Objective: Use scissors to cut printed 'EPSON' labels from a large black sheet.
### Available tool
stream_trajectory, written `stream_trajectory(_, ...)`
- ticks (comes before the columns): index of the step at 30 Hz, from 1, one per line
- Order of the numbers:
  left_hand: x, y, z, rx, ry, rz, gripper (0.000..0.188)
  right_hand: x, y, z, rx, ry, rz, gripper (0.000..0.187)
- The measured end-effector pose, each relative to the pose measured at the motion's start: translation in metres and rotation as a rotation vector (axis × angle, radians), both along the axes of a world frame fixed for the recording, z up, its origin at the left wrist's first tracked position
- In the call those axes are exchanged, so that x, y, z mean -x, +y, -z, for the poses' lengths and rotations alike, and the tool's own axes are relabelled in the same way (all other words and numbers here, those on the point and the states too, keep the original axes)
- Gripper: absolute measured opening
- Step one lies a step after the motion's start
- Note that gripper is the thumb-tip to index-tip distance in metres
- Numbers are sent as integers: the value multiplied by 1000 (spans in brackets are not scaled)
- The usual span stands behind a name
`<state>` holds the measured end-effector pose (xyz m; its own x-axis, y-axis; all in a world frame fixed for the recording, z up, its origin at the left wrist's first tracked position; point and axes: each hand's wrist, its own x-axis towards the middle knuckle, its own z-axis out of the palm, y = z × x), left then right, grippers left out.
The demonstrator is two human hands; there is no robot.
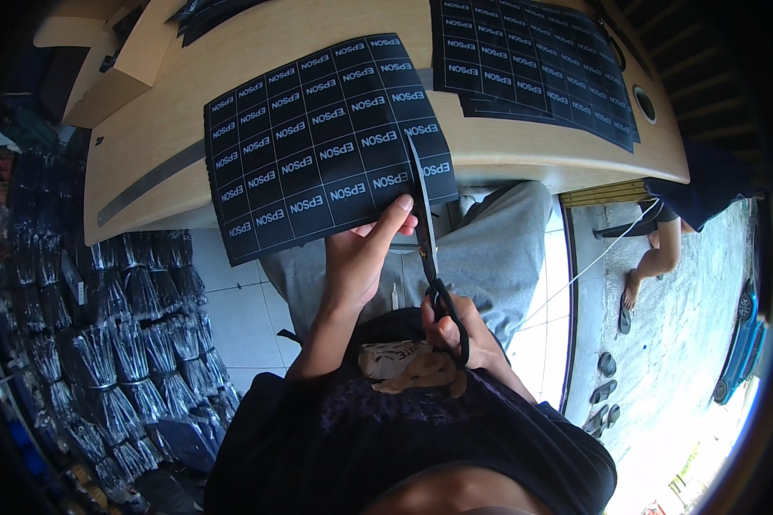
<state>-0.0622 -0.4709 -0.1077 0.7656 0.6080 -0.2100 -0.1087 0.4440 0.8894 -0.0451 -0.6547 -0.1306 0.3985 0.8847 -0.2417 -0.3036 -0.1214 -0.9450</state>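
Note:
A black sheet (pixel 275 163) printed with a grid of repeated white lettering reaches from the wooden desk out over its near edge. My left hand (pixel 365 249) pinches the sheet's near edge, thumb on top and fingers underneath. In my right hand (pixel 468 330) is a pair of scissors (pixel 430 257) with black handles, my fingers in the loops. Its long metal blades point away from me and lie at the sheet near its right side, along the last column. One blade shows above the sheet; whether the other runs beneath it is hidden.
More black printed sheets (pixel 532 64) are stacked on the desk (pixel 489 154) at the back right. A cardboard box (pixel 116 81) stands at the far left. Bundles of plastic-wrapped dark goods (pixel 120 360) fill the left floor. Outside at right are another person's leg (pixel 659 257) and slippers (pixel 605 365).

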Motion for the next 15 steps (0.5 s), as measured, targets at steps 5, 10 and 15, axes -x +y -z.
stream_trajectory(5, 0, 0, 0, 4, -5, -7, 16, 4, 1, 0, 6, 42, 28, 51)
stream_trajectory(10, 0, 2, -2, 11, -5, 3, 15, 4, 1, 2, 11, 37, 50, 50)
stream_trajectory(15, 1, 2, -1, 8, -19, 6, 16, 5, 1, 3, 14, 38, 57, 49)
